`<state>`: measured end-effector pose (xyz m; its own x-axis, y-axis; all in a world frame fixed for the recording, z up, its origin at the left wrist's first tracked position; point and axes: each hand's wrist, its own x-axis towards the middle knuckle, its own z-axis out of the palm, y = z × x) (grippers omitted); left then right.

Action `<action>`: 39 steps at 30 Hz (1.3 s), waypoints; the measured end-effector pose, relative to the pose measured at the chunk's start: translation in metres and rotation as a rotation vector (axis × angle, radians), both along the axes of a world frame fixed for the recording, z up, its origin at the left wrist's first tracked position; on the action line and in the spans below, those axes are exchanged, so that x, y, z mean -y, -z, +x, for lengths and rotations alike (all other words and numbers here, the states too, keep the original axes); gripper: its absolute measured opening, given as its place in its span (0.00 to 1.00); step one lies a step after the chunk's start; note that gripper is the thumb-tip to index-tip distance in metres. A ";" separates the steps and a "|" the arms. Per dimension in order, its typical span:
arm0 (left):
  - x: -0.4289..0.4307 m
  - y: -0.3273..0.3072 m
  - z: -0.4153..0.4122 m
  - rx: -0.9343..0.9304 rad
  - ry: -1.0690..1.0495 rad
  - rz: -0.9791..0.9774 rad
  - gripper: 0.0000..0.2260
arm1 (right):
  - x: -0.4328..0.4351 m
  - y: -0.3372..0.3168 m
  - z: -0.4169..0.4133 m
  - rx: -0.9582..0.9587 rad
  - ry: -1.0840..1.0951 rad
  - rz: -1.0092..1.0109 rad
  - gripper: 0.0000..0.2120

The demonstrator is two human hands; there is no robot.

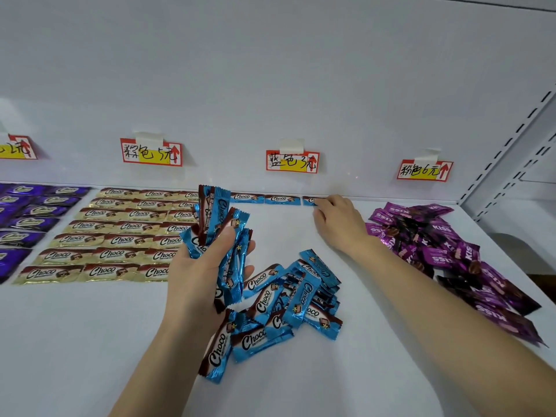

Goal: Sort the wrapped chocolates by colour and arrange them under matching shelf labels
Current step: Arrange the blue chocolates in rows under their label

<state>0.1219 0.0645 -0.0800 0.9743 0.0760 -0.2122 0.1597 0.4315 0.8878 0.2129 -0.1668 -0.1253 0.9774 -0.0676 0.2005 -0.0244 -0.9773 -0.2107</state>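
Observation:
My left hand [201, 266] grips a bunch of blue wrapped chocolates [219, 224] above the white shelf [90, 341]. A loose pile of blue chocolates [288, 302] lies just right of that hand. At the back wall, under the blue label [292, 161], a row of blue chocolates [264, 198] lies flat. My right hand [338, 222] rests at the right end of that row, fingertips on a blue chocolate [310, 201] which it partly hides.
Gold chocolates [120, 236] lie in neat rows under another label [151, 152]. Purple-blue chocolates [27, 215] fill the far left. A heap of magenta chocolates [445, 251] sits right, under a label [424, 170]. A slotted shelf upright [508, 149] stands at right.

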 end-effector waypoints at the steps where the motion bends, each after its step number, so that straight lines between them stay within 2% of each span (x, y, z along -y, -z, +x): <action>1: 0.000 0.000 0.000 -0.004 0.001 -0.004 0.06 | 0.000 0.001 0.000 0.008 0.001 -0.001 0.17; 8: 0.000 -0.002 -0.002 0.004 0.022 -0.026 0.13 | 0.000 0.004 -0.001 0.031 -0.016 0.006 0.18; 12: 0.000 0.000 -0.003 -0.006 0.022 -0.021 0.10 | 0.001 0.005 0.000 0.038 -0.025 0.005 0.18; 16: 0.002 -0.003 -0.006 -0.019 0.024 -0.017 0.12 | 0.001 0.006 -0.001 0.043 -0.020 0.045 0.18; 21: 0.003 -0.011 -0.016 -0.029 0.035 -0.018 0.14 | -0.007 -0.006 -0.015 0.195 -0.039 0.239 0.17; 24: 0.000 -0.016 -0.025 -0.020 0.074 -0.026 0.15 | -0.028 -0.032 -0.037 0.273 -0.079 0.611 0.10; 26: -0.002 -0.017 -0.032 -0.026 0.110 -0.044 0.13 | -0.047 -0.058 -0.059 0.196 -0.173 0.881 0.07; 28: -0.003 -0.017 -0.040 -0.028 0.154 -0.022 0.09 | -0.065 -0.082 -0.083 0.077 -0.285 1.016 0.08; 30: -0.004 -0.017 -0.047 0.004 0.220 0.006 0.04 | -0.081 -0.099 -0.102 0.011 -0.350 0.994 0.14; 33: -0.008 -0.021 -0.060 0.043 0.285 -0.046 0.04 | -0.097 -0.109 -0.120 0.013 -0.371 0.923 0.08; 35: -0.012 -0.025 -0.067 0.060 0.295 -0.084 0.09 | -0.100 -0.109 -0.126 0.019 -0.372 0.948 0.05; 39: -0.021 -0.033 -0.077 0.046 0.274 -0.173 0.16 | -0.099 -0.106 -0.137 -0.009 -0.380 0.984 0.05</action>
<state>0.0449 0.0857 -0.0470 0.9624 -0.2236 -0.1540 0.2518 0.5229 0.8144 0.0762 -0.0674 -0.0191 0.9696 0.1148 0.2160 0.2419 -0.3189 -0.9164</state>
